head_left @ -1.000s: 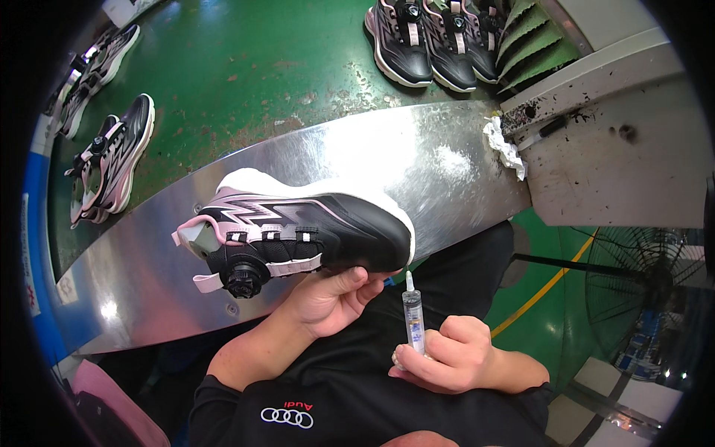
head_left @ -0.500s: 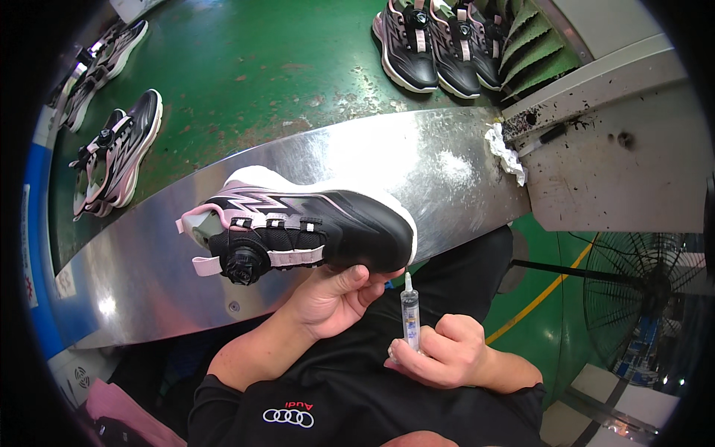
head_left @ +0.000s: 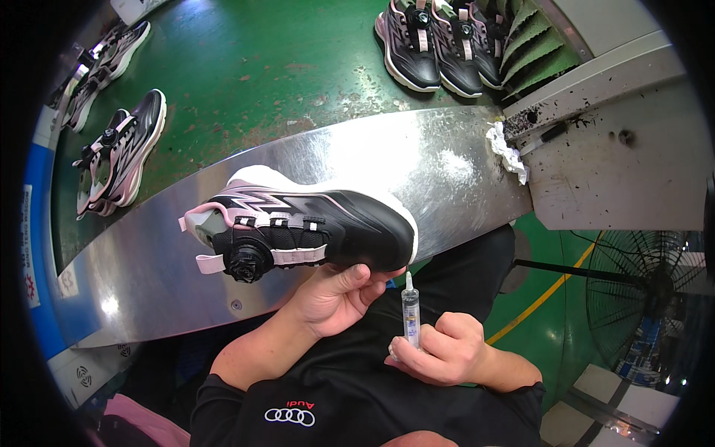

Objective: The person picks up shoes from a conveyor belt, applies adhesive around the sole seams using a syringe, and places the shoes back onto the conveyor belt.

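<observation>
A black and pink sneaker with a white sole and a round black lacing dial lies on its side above the metal ledge, toe to the right. My left hand grips it at the toe end from below, thumb showing and some fingers hidden behind the shoe. In my right hand is a clear syringe, held upright with its fingers closed around the lower end. The syringe's narrow tip points up at the sole edge of the toe; whether it touches I cannot tell.
Beyond the curved metal ledge runs a green surface. Several matching shoes stand far right beside green flaps; others stand at left. Crumpled white tissue lies at the ledge's right end. A black fan stands at right.
The view has shifted very slightly. Both hands, the sneaker and the syringe keep nearly the same places relative to each other.
</observation>
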Demonstrator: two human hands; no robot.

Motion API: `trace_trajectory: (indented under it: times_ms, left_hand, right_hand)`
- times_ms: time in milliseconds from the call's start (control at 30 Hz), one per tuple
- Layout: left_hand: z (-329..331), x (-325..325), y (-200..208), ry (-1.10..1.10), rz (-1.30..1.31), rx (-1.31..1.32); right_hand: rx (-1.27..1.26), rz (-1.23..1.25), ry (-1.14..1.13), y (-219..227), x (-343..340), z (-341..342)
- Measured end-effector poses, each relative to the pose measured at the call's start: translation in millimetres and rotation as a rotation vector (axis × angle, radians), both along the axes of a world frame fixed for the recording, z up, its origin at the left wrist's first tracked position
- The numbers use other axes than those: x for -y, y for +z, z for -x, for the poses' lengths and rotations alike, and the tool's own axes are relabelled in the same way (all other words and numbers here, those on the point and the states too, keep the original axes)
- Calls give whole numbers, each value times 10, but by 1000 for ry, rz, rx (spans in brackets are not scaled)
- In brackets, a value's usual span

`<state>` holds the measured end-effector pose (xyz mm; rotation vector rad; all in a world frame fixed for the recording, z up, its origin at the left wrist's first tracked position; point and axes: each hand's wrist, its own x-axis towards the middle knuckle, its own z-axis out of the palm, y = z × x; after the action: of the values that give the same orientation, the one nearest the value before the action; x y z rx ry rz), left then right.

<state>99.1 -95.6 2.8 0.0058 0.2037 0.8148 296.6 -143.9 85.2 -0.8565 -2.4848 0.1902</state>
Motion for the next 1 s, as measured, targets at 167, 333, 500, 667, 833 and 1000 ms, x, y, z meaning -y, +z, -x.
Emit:
trace_trajectory:
  times_ms: [167, 333, 500, 667, 833, 1000]
  left_hand:
    - [-22, -9, 10, 4, 4, 99]
    - [15, 13, -99, -30, 15, 35]
    - [13, 91, -182, -8, 25, 39]
    - [5, 81, -172, 17, -51, 105]
    - [22, 93, -144, -21, 63, 109]
    - [38, 107, -146, -17, 110, 101]
  right_hand:
    - [-48, 41, -1, 28, 9, -4]
    - [-264, 153, 82, 225, 47, -110]
    - [-572, 456, 154, 243, 11, -278]
    - [-589, 471, 153, 209, -32, -263]
    - [-569, 465, 139, 183, -37, -281]
    - [-562, 469, 135, 149, -38, -280]
